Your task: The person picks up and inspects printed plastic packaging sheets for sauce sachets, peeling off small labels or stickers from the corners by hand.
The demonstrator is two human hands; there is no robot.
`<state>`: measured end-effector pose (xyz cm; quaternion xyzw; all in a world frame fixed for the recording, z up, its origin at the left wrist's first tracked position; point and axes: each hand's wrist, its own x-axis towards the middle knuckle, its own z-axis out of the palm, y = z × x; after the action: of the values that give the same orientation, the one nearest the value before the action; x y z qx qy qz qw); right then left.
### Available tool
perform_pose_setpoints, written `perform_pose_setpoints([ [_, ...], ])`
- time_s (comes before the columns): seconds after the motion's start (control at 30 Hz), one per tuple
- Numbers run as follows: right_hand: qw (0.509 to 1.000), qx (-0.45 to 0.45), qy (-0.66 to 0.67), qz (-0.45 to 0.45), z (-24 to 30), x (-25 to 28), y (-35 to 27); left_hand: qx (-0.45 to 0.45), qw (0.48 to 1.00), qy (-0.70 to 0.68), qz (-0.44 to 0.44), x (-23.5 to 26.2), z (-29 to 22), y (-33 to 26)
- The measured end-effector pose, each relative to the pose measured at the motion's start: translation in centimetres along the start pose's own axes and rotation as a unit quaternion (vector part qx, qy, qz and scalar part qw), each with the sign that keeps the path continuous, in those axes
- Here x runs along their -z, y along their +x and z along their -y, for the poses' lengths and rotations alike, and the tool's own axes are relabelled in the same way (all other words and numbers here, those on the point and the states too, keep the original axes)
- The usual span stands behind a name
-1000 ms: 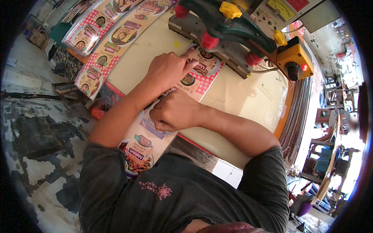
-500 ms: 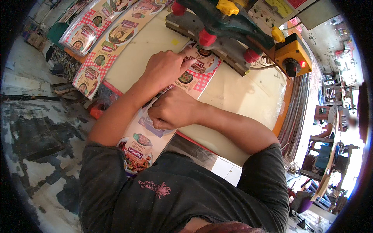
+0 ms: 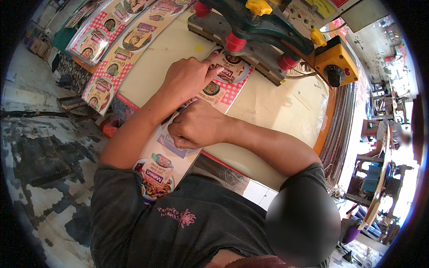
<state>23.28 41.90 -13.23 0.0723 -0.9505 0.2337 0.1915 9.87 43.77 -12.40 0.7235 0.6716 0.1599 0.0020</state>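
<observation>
A long printed strip (image 3: 161,161) with food pictures and a red check pattern lies lengthwise over the pale padded work surface, its far end just short of the dark metal press bar (image 3: 232,49). On the strip's far part rests my left hand (image 3: 191,77), thumb and index finger stretched apart over the print; its other fingers are hidden. Nearer to me, my right hand (image 3: 196,125) is closed like a fist over the middle of the strip, knuckles up. Whatever its curled fingers hold is out of sight. The strip's near end reaches my shirt.
Similar printed sheets (image 3: 105,82) lie along the left edge. The press has red knobs (image 3: 235,42) and yellow handles (image 3: 259,7). A yellow control box (image 3: 336,64) with a black dial stands at its right. Further right, a person (image 3: 389,134) sits among benches.
Both hands stay in nearly the same place on the strip. The red light on the yellow control box was lit and now looks dark. The view has shifted slightly.
</observation>
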Motion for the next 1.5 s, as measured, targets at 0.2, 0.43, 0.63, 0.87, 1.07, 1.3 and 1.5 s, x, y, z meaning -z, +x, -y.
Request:
perform_pose_setpoints([
  [0.2,1.0,0.0,-0.003,0.003,-0.1,-0.1,-0.1,0.003,1.0,-0.002,0.001,-0.2,0.0,0.0],
  [0.43,1.0,-0.003,-0.003,-0.002,0.0,-0.1,-0.1,0.0,1.0,0.009,0.001,-0.1,0.0,0.0],
  [0.63,1.0,0.005,-0.001,-0.005,0.0,-0.1,0.0,-0.007,0.999,0.028,-0.045,-1.0,0.6,-0.8],
  [0.87,1.0,0.004,0.014,0.002,0.1,-0.3,-0.2,0.011,1.0,-0.01,-0.021,-0.8,0.5,-0.8],
  [1.07,0.999,0.033,0.008,-0.01,0.6,-0.8,-0.5,-0.043,0.997,-0.035,-0.057,-0.3,0.7,-1.4],
  [1.3,0.984,0.123,0.036,-0.125,2.4,0.4,-0.4,-0.07,0.991,-0.116,-0.02,0.9,1.4,-2.4],
  [1.5,0.97,0.017,-0.021,-0.241,1.5,1.6,0.3,-0.114,0.989,-0.099,0.011,1.0,3.2,-4.2],
])
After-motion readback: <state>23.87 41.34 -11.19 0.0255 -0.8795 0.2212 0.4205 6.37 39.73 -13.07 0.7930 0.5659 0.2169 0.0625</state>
